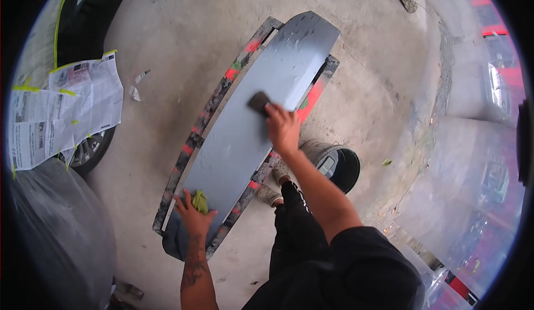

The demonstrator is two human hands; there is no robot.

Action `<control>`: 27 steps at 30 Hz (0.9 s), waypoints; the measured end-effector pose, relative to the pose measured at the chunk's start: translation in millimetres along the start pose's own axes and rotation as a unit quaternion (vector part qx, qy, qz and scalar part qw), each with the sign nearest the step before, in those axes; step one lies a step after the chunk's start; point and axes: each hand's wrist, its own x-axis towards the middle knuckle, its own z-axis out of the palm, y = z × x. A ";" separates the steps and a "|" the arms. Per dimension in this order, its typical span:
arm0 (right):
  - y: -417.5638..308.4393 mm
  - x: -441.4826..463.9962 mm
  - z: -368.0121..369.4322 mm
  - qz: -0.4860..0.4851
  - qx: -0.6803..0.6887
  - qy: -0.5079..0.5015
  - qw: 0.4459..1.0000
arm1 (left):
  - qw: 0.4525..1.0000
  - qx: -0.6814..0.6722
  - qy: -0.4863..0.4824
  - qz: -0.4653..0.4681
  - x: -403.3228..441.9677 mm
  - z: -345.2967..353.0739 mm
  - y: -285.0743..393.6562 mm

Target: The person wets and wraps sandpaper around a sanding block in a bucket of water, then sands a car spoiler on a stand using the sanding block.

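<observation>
A long grey panel (239, 118), wet with drops and streaks, lies slantwise on a paint-spattered stand (208, 109). My right hand (283, 127) presses a dark sanding pad (258, 103) flat against the panel's middle, fingertips on the pad's near edge. Lower down, near the panel's closer end, my left hand (194, 218) holds a crumpled yellow-green cloth (199, 201) against the surface. Its thumb is out to the right and the other fingers reach along the cloth's left side.
A dark bucket (347, 168) stands right of the stand, beside my shoes (270, 196). At left is a car wheel (92, 149) with taped newspaper (67, 101) above it and plastic sheeting (61, 226) below. Clear plastic (461, 171) covers red things at right. A stone (407, 1) lies on the concrete.
</observation>
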 end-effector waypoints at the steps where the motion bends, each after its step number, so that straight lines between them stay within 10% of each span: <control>1: -22.0 -37.8 -2.1 -0.033 0.015 -0.044 0.998 | 1.000 0.009 0.000 0.001 -0.2 -1.3 0.7; 6: -7.3 -47.6 -21.0 -0.179 0.026 -0.108 0.977 | 1.000 -0.004 -0.021 -0.006 -0.5 -7.8 3.9; 10: 71.7 72.6 -12.2 -0.027 -0.058 0.072 0.995 | 1.000 -0.001 -0.009 -0.005 -2.9 -4.0 5.2; 14: 24.9 18.2 1.9 0.034 -0.023 0.029 0.999 | 0.999 -0.006 -0.018 -0.027 -0.8 -4.4 7.5; 20: -31.7 -74.6 -19.4 -0.179 0.035 -0.162 0.970 | 1.000 -0.007 -0.024 -0.015 0.3 -2.2 -1.4; 27: 50.3 83.0 4.0 0.021 -0.084 0.068 0.994 | 1.000 0.006 -0.024 -0.019 -1.2 -4.8 4.6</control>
